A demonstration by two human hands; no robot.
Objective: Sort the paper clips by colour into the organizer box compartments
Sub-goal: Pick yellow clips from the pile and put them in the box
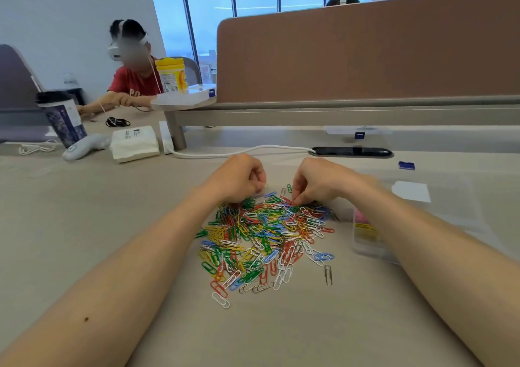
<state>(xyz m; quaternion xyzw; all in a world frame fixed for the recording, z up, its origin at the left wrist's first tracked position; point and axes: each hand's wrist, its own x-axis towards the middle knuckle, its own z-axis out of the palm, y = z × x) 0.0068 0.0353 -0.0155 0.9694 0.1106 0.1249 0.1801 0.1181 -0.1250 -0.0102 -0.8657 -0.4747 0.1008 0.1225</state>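
Observation:
A heap of paper clips (264,237) in red, green, yellow, blue, white and bare metal lies on the beige desk in front of me. My left hand (239,179) hovers over the heap's far left edge with fingers curled; whether it holds a clip is hidden. My right hand (318,182) is at the far right edge, thumb and forefinger pinching a red clip (294,203) at the top of the heap. The clear organizer box (365,236) stands right of the heap, partly behind my right forearm, with pink and yellow showing inside.
A lone metal clip (328,275) lies apart at the heap's near right. A white cable (239,151) and a dark cable slot (351,151) run behind my hands. A tissue pack (133,144), a cup (63,119) and another seated person (130,68) are at the left.

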